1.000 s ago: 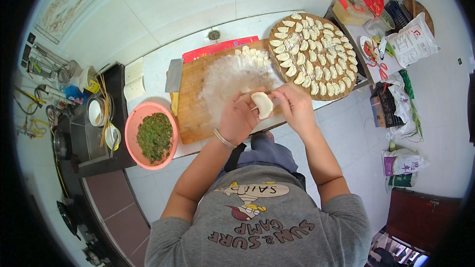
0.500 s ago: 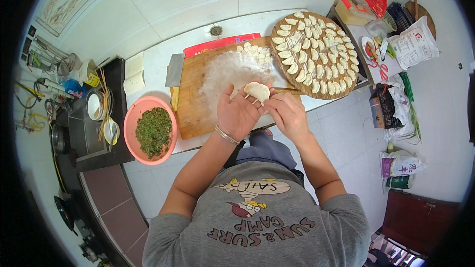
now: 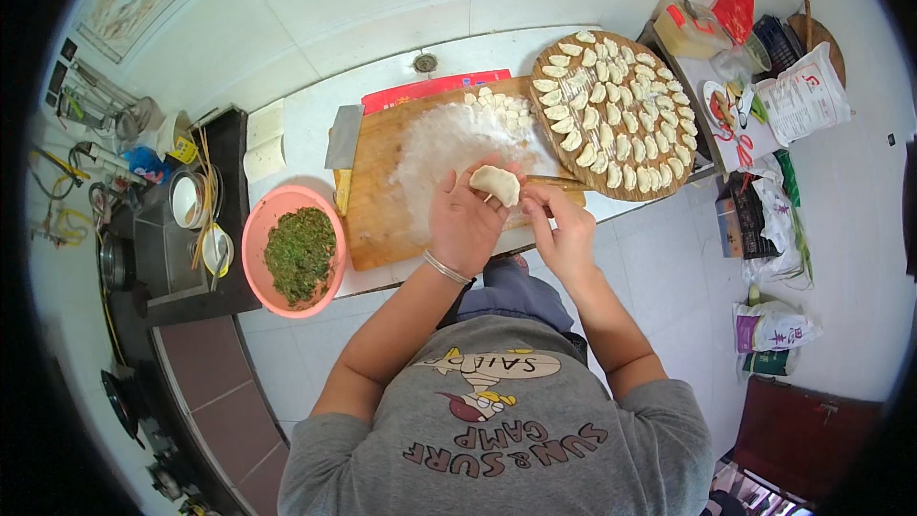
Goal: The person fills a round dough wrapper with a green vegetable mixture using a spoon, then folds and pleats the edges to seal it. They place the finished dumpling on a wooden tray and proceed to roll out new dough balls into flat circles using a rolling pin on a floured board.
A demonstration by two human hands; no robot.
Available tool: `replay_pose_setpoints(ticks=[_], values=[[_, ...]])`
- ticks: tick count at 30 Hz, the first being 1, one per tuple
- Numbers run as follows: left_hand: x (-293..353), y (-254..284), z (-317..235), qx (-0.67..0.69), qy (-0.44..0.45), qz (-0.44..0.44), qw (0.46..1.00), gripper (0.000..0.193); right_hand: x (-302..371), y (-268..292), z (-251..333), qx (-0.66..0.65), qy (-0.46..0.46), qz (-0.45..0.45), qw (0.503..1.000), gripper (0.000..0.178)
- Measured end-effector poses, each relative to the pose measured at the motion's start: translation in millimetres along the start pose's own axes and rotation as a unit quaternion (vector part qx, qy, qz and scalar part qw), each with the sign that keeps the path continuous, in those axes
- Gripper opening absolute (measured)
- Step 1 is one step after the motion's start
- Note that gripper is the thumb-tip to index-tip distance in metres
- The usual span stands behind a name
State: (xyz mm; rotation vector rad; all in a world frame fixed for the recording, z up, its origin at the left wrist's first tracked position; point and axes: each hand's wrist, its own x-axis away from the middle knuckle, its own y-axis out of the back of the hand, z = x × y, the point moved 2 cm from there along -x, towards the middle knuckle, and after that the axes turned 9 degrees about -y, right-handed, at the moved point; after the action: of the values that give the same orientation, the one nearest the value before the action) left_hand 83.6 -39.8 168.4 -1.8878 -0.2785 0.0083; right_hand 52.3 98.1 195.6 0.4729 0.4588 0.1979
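"Where could a hand pass?"
"Left of frame centre, above the brown rectangular wooden board (image 3: 371, 215), between the left hand (image 3: 466, 223) and the round pink plastic bowl (image 3: 251, 247)."
"And the obstacles?"
"A grey metal cleaver (image 3: 344, 139) higher in the frame; toward upper right, a round wooden board (image 3: 638, 194) packed with white dumplings (image 3: 614, 177)."

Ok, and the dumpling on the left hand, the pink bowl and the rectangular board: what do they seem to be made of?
The dumpling looks like pale, matte dough, judging by its soft, curved edge. The pink bowl is probably smooth plastic: its colour is even throughout. The rectangular board seems matte wood, by its yellow-brown tone, though bamboo is possible.
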Motion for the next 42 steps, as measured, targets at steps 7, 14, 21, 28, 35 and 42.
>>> replay_pose_setpoints(ticks=[7, 14, 21, 28, 35, 42], values=[[6, -8, -3, 0.000, 0.010, -0.006, 1.000, 0.060, -11, 9, 2, 0.003, 0.112, 0.053, 0.992, 0.018], [11, -8, 5, -0.019, -0.004, 0.001, 1.000, 0.060, -3, 1, 0, 0.020, -0.018, 0.033, 0.999, 0.012], [6, -3, 2, -0.043, -0.010, 0.011, 0.999, 0.060, -6, 9, 5, -0.001, -0.009, 0.018, 1.000, 0.016], [12, -10, -1, -0.046, 0.007, 0.016, 0.999, 0.059, -15, 17, -2, 0.006, 0.098, 0.094, 0.991, 0.016], [13, -11, 8, -0.100, -0.017, 0.020, 0.995, 0.058, -9, 4, -10, 0.015, -0.011, 0.080, 0.997, 0.014], [11, -5, -2, -0.082, 0.000, 0.040, 0.996, 0.052, -23, 16, -2, 0.002, 0.082, 0.093, 0.992, 0.014]])
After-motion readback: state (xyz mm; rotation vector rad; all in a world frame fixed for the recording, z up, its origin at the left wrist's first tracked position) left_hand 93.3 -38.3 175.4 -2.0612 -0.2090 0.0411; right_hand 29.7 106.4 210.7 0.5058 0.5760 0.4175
